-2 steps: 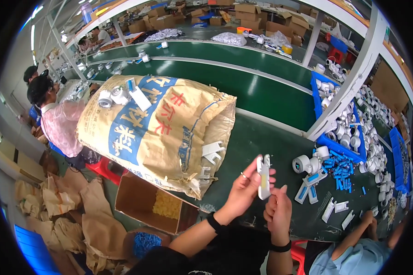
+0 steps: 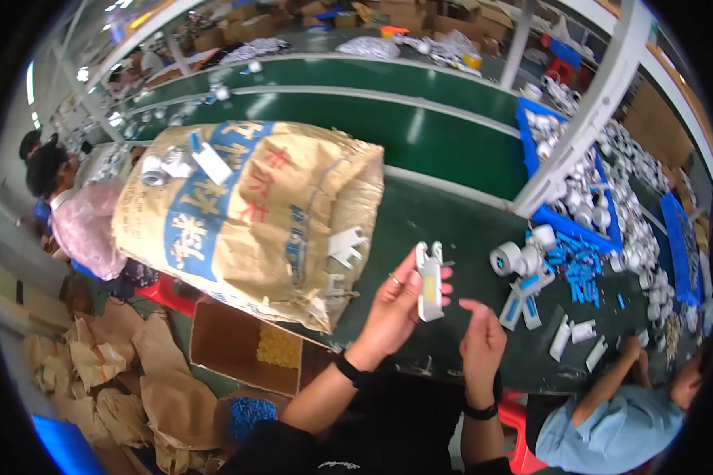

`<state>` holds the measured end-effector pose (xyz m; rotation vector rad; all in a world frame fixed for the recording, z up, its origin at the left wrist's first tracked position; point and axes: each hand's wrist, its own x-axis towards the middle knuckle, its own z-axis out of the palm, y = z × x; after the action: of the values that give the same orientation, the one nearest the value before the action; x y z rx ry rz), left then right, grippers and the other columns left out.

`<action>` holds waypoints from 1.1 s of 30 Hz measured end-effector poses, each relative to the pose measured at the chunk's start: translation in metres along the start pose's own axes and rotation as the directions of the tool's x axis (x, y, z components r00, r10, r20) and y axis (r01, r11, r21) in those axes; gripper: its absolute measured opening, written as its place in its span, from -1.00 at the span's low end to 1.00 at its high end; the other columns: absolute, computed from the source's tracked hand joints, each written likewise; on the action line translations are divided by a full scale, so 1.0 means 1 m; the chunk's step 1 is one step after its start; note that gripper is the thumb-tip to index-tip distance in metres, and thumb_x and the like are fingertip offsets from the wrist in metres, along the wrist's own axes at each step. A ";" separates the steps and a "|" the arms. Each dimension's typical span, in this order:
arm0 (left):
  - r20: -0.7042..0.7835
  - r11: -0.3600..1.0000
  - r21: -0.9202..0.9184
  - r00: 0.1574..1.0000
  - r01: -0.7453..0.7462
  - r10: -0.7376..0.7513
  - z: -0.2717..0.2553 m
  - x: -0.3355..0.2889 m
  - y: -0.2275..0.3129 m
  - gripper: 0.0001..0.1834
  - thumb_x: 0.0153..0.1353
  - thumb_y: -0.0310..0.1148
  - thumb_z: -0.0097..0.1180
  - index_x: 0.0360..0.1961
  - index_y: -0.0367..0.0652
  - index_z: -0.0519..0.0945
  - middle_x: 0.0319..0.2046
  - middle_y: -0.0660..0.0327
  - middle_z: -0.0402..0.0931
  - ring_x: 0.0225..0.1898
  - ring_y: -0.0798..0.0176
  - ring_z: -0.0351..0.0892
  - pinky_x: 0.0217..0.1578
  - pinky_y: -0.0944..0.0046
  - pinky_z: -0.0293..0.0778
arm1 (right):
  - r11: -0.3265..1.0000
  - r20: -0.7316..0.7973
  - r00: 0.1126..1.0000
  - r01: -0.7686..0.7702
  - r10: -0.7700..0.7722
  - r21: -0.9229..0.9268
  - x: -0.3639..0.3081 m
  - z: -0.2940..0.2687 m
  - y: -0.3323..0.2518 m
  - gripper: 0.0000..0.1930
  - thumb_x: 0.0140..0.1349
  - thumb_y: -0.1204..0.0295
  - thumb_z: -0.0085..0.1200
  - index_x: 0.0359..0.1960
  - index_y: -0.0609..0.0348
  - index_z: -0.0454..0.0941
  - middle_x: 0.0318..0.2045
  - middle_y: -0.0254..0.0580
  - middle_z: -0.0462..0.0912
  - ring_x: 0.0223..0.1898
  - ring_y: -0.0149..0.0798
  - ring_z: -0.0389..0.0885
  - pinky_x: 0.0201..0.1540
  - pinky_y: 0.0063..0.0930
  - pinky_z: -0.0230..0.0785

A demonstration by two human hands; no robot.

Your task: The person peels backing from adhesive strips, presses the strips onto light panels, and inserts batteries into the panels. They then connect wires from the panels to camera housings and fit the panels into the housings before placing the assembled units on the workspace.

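Observation:
My left hand point(image 2: 396, 310) grips a white plastic bracket point(image 2: 430, 283) with a yellow strip on its face, held upright above the green table. To the right of it, my right hand point(image 2: 481, 342) is apart from the bracket. Its index finger stretches toward the piece, the other fingers are loosely curled, and nothing shows in them. Left of my hands lies a large tan sack point(image 2: 285, 214), bearing a white forked bracket point(image 2: 346, 246) near its mouth. White brackets with blue strips point(image 2: 524, 301) lie to the right of my right hand.
Blue batteries or similar small cylinders point(image 2: 580, 273), white round lamp-like heads point(image 2: 505, 259) and a filled blue crate point(image 2: 574, 226) are at the right. A cardboard box point(image 2: 222, 348) stands below the sack. A co-worker in light blue point(image 2: 610, 427) sits lower right; another in pink point(image 2: 91, 229) is left.
The view has shifted, so the surroundings sit further left. My right hand has come away from the bracket, its index finger now stretched out. The left hand still holds the bracket.

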<state>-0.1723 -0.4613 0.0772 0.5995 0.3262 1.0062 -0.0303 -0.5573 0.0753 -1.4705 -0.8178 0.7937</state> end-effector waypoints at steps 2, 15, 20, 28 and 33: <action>-0.006 0.995 0.077 0.998 0.057 -0.057 -0.009 -0.004 0.014 -0.41 0.58 -0.18 -0.11 0.53 -0.13 0.19 0.22 -0.04 0.53 0.03 0.14 0.68 0.03 0.17 0.65 | 0.851 0.060 0.902 0.424 -0.427 -0.311 0.003 0.010 -0.027 -0.81 0.30 0.63 0.26 -0.08 0.22 0.75 -0.60 -0.46 0.40 -0.55 -0.53 0.33 -0.50 -0.59 0.14; -0.094 0.979 -0.018 0.974 0.203 -0.204 -0.011 -0.010 -0.001 -0.47 0.52 -0.23 0.02 0.44 -0.08 0.34 0.17 -0.04 0.58 0.05 0.02 0.69 0.08 -0.01 0.69 | 0.490 0.373 0.678 0.724 -0.633 -0.485 0.008 0.013 -0.027 -0.72 0.07 0.53 0.41 -0.14 0.01 0.77 -0.59 -0.33 0.30 -0.65 -0.33 0.37 -0.62 -0.40 0.21; -0.095 0.978 -0.054 0.974 0.200 -0.204 -0.014 -0.013 -0.004 -0.52 0.52 -0.32 0.03 0.41 -0.14 0.39 0.14 -0.03 0.59 0.06 0.03 0.68 0.11 0.00 0.68 | 0.447 0.401 0.651 0.747 -0.644 -0.492 0.008 0.015 -0.021 -0.71 0.05 0.57 0.39 -0.15 0.03 0.75 -0.58 -0.35 0.33 -0.64 -0.33 0.42 -0.62 -0.40 0.26; -0.143 0.975 0.004 0.965 0.222 -0.219 -0.010 -0.013 -0.002 -0.48 0.51 -0.26 0.04 0.44 -0.11 0.36 0.15 -0.02 0.60 0.06 0.04 0.69 0.06 0.10 0.68 | 0.513 0.367 0.680 0.726 -0.634 -0.458 0.008 0.014 -0.023 -0.79 0.05 0.60 0.35 -0.25 0.09 0.71 -0.59 -0.33 0.36 -0.67 -0.30 0.43 -0.64 -0.42 0.25; -0.073 0.946 0.080 0.948 0.314 -0.309 -0.002 -0.010 -0.017 -0.50 0.52 -0.31 0.04 0.40 -0.25 0.37 0.17 -0.02 0.57 0.11 0.01 0.66 0.15 -0.02 0.63 | 0.589 0.188 0.748 0.628 -0.636 -0.509 0.015 -0.009 -0.022 -0.76 0.05 0.65 0.34 -0.23 0.11 0.72 -0.59 -0.29 0.41 -0.68 -0.33 0.39 -0.64 -0.44 0.20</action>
<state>-0.1665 -0.4757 0.0649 0.5788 0.5055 0.7074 -0.0160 -0.5484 0.0974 -1.4927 -1.5425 -0.0273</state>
